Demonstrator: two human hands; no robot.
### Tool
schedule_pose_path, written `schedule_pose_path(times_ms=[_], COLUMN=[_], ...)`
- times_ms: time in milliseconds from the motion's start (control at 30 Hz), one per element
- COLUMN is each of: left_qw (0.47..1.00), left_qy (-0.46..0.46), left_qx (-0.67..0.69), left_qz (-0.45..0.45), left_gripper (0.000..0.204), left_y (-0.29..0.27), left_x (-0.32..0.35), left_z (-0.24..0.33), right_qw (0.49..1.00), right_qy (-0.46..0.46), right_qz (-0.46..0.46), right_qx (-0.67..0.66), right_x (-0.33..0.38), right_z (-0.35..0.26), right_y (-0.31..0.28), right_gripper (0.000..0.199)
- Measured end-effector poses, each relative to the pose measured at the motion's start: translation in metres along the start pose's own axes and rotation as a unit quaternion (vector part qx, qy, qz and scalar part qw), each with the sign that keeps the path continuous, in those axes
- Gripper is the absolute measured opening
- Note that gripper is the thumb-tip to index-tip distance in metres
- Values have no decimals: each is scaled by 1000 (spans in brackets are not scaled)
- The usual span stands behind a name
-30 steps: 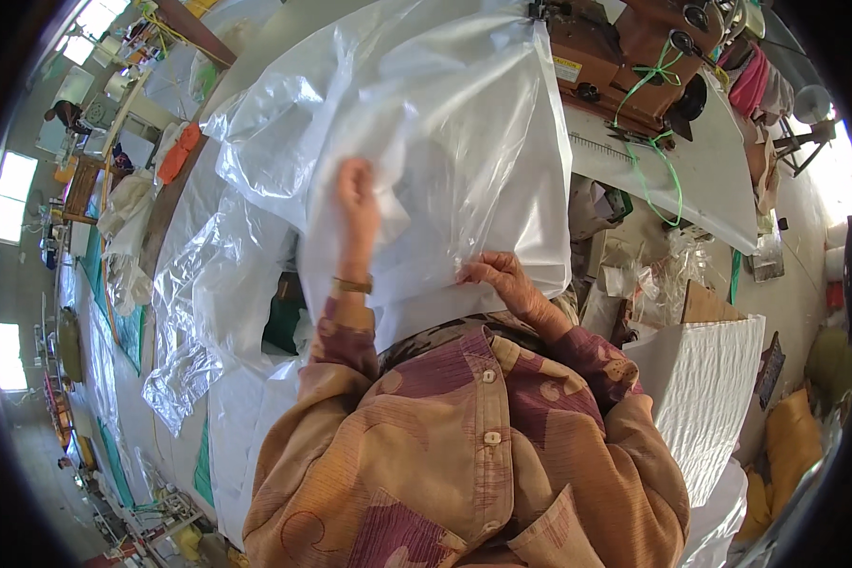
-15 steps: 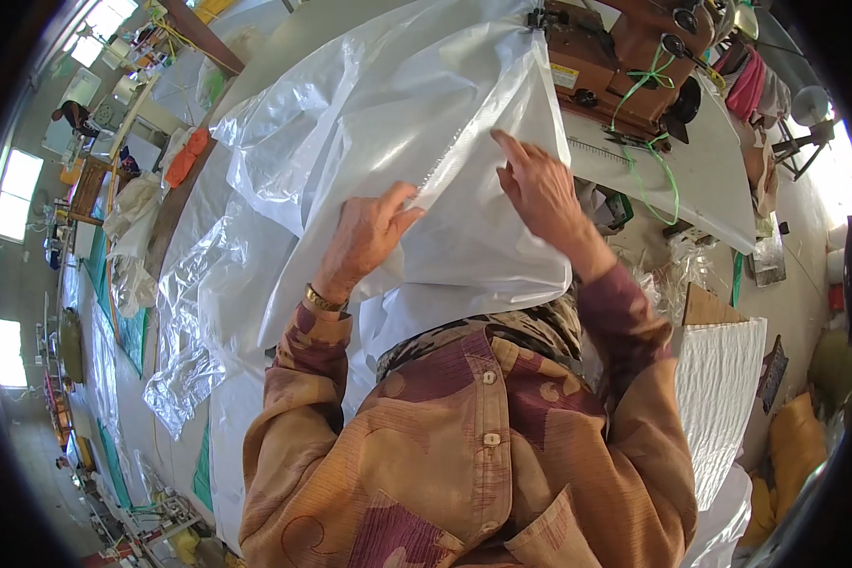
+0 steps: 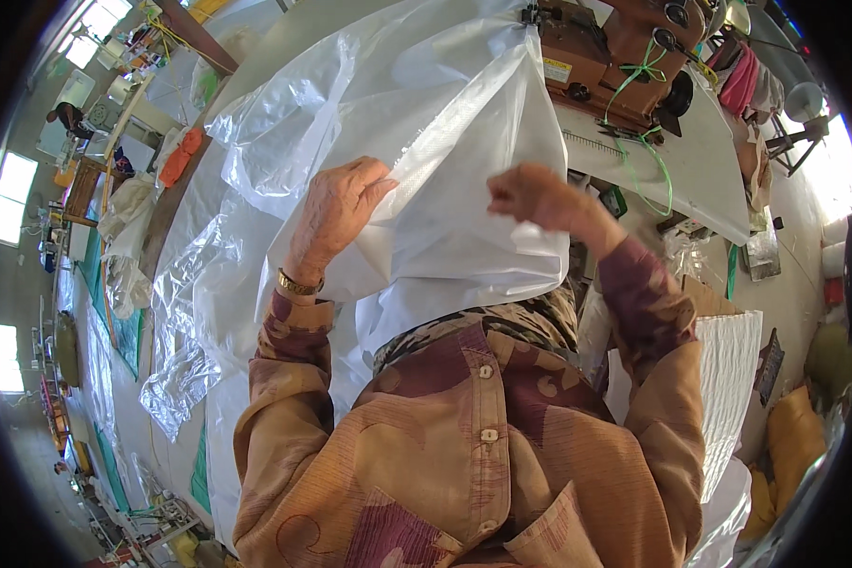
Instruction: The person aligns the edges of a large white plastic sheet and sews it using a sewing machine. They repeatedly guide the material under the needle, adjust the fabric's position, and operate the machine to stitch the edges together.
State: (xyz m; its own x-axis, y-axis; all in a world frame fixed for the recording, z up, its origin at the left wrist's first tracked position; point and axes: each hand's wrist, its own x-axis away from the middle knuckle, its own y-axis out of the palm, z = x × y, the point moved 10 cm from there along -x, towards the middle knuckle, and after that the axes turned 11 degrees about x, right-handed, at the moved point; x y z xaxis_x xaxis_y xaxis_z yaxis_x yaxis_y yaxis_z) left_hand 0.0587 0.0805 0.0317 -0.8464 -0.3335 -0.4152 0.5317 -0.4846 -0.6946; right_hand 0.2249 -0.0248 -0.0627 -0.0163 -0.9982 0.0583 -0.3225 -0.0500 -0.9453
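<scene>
A large translucent white plastic bag (image 3: 435,161) lies spread on the worktable (image 3: 701,180) in front of me, running up to a brown sewing machine (image 3: 601,52). My left hand (image 3: 336,213) rests on the bag's left side with its fingers curled over a fold. My right hand (image 3: 530,194) is at the bag's right edge, fingers closed, pinching the plastic there. A gold watch sits on my left wrist. The lower end of the bag hangs against my patterned brown shirt.
More clear plastic sheeting (image 3: 175,331) trails off to the left. Green cord (image 3: 648,161) lies by the sewing machine. A stack of white woven sacks (image 3: 729,388) stands at my right. Yellow bags (image 3: 790,440) sit on the floor. A distant person (image 3: 66,115) works at the upper left.
My right hand has slid rightward along the bag to its right edge. My left hand has moved up and gripped a fold.
</scene>
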Motion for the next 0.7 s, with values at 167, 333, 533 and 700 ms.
schedule_pose_path(times_ms=[167, 333, 533, 700], left_qw=[999, 995, 991, 997], left_qy=[-21, -81, -97, -63], left_qx=[33, 62, 94, 36], left_qz=[-23, -18, 0, 23], left_gripper=[20, 22, 17, 12], left_y=[26, 24, 25, 14], left_x=[7, 9, 8, 4], left_z=[2, -10, -6, 9], right_qw=[997, 938, 832, 769], right_qy=[-41, 168, 322, 250], right_qz=[63, 279, 205, 221], right_qx=[26, -119, -403, -545], right_x=[32, 50, 23, 13], right_z=[-49, -1, 28, 12], right_y=[41, 0, 65, 98], right_gripper=[25, 43, 35, 17])
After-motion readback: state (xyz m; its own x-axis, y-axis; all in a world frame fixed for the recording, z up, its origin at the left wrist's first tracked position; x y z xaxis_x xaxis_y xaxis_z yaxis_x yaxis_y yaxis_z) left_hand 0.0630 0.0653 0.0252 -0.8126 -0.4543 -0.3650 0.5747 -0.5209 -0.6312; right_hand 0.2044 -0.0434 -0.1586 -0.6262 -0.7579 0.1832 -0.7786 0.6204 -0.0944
